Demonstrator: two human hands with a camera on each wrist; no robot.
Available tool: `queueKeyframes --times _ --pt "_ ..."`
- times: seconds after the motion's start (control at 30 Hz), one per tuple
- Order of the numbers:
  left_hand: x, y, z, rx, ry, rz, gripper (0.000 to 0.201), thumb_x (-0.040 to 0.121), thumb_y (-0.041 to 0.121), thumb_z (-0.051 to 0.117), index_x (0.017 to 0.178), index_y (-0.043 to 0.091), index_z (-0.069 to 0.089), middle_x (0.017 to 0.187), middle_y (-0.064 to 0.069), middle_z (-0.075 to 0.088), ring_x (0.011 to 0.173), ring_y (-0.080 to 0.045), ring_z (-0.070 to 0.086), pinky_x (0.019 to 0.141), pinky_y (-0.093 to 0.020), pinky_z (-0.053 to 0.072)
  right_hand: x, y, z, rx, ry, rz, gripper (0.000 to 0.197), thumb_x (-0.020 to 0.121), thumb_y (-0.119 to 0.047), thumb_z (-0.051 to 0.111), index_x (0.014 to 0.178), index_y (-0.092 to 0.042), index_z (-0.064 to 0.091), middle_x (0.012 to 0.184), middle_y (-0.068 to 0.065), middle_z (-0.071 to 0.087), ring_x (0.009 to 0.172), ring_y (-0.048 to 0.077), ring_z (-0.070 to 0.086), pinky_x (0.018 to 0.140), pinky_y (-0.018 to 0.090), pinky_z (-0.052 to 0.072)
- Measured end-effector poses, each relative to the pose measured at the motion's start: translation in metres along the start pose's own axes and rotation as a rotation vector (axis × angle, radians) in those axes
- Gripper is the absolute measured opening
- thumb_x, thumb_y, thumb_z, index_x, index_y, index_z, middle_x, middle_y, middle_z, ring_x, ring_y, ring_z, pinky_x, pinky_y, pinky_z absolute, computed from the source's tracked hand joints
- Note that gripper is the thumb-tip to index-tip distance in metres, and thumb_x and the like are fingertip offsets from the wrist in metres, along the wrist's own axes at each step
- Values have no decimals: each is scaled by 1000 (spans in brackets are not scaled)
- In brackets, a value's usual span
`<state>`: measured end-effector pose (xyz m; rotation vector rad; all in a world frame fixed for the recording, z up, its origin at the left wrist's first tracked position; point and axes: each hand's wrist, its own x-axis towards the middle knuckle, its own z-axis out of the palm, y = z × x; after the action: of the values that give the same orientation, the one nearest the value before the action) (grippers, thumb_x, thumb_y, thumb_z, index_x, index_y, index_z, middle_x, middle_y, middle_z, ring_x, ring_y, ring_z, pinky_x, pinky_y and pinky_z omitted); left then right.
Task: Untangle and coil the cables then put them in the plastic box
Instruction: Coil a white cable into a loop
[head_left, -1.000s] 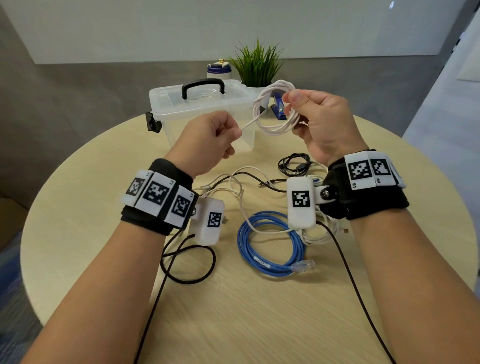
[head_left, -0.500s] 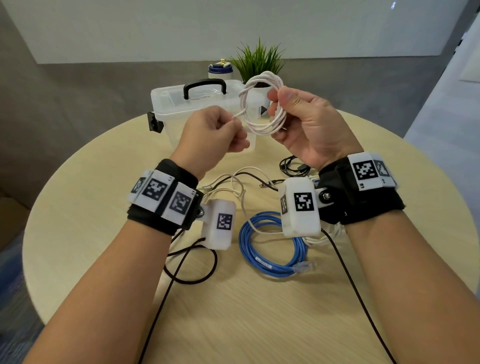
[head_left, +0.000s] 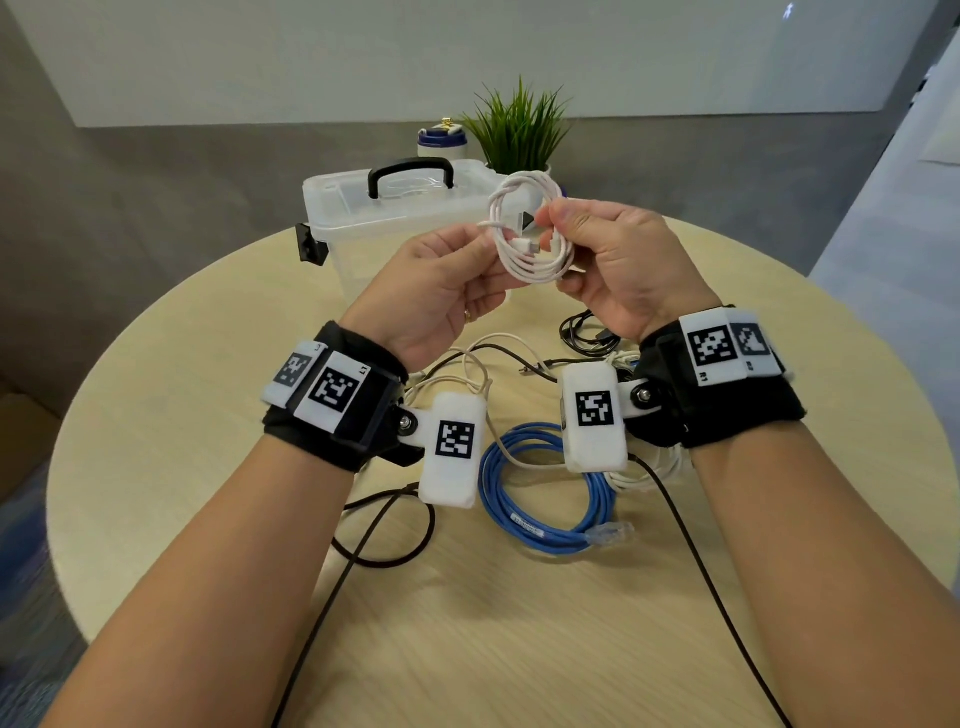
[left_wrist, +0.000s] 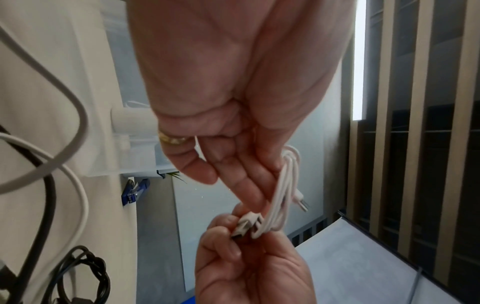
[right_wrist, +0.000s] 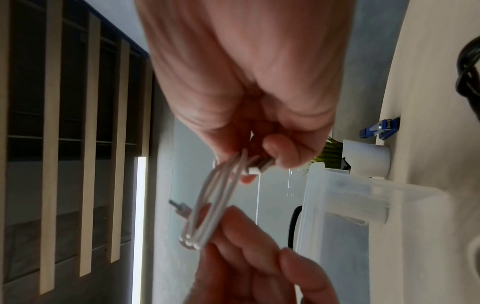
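I hold a small white cable coil (head_left: 527, 262) in the air in front of the lidded clear plastic box (head_left: 332, 202). My left hand (head_left: 480, 254) pinches the coil's left side. My right hand (head_left: 558, 234) pinches its right side and one white connector (right_wrist: 255, 167). A second plug (left_wrist: 301, 202) sticks out of the coil. On the table below lie a blue cable coil (head_left: 545, 493), a black bundled cable (head_left: 587, 332), and loose beige and black cables (head_left: 467, 371) crossing each other.
The box has a black handle (head_left: 410, 174) and a side latch (head_left: 310, 248); its lid is on. Behind it stand a potted plant (head_left: 519, 130) and a bottle (head_left: 442, 140). A blue clip-like object (right_wrist: 379, 128) lies by the plant. Black wrist-camera leads (head_left: 363, 545) trail toward me.
The hands drew together and rose slightly. The straight tail once stretched between them is gone; the left hand now pinches the coil itself, and the coil has turned to face me.
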<state>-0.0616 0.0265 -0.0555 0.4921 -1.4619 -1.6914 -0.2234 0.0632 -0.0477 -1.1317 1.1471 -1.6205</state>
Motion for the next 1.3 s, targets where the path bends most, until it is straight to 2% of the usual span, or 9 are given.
queueKeyframes --times 0.2,0.3,0.47,0.53,0.67,0.8,0.97,1.13,1.3 --pt "-2 0 2 37 -30 8 27 97 15 46 82 22 67 86 6 72 83 -4 65 67 -22 39 2 1 5 12 118 -50 10 91 -14 63 86 -7 69 73 8 58 54 11 46 41 19 33" --pt "-2 0 3 7 -22 0 22 97 18 45 86 23 63 85 9 70 80 -3 62 68 -25 36 2 3 8 -49 139 -69 10 91 -15 63 87 -9 69 73 10 57 52 10 46 40 18 34" --pt "-4 -1 3 11 -81 -22 38 96 25 42 77 29 74 84 10 69 80 -4 59 68 -28 34 1 6 13 -101 114 -90 13 92 -12 60 96 -2 69 74 13 58 43 4 47 37 15 33" --pt "-5 -2 2 22 -130 -36 39 97 27 39 78 29 74 86 10 69 83 -6 58 67 -27 35 1 8 13 -133 107 -94 13 92 -14 62 93 -4 70 76 13 60 42 3 46 37 15 32" --pt "-5 -1 1 27 -178 -94 45 96 25 35 74 25 74 86 8 68 85 -9 54 72 -30 34 2 8 12 -114 148 -101 11 92 -11 61 84 -8 68 67 7 56 40 3 45 38 16 33" --pt "-4 -6 4 179 -131 -79 15 88 26 52 80 21 63 89 5 64 90 -13 53 73 -28 37 4 7 10 -98 205 -112 12 91 -13 62 85 -6 69 68 8 58 41 8 43 39 19 34" --pt "-2 -6 4 95 -120 -140 17 97 14 45 84 13 57 90 -2 61 86 -19 63 73 -27 48 4 8 10 -61 220 -121 13 91 -12 63 80 -9 68 66 6 57 40 8 40 40 19 35" --pt "-4 -4 6 136 -166 -79 15 94 3 47 85 10 57 82 -2 59 82 -13 60 70 -19 50 5 9 9 -90 231 -136 12 91 -13 62 84 -8 69 66 5 58 42 7 42 43 19 38" --pt "1 -9 11 107 -16 -6 15 92 -6 47 97 4 57 76 -6 61 69 -11 63 66 -17 52 8 6 4 -30 263 -118 10 91 -15 63 87 -9 70 65 2 60 42 5 45 45 19 41"
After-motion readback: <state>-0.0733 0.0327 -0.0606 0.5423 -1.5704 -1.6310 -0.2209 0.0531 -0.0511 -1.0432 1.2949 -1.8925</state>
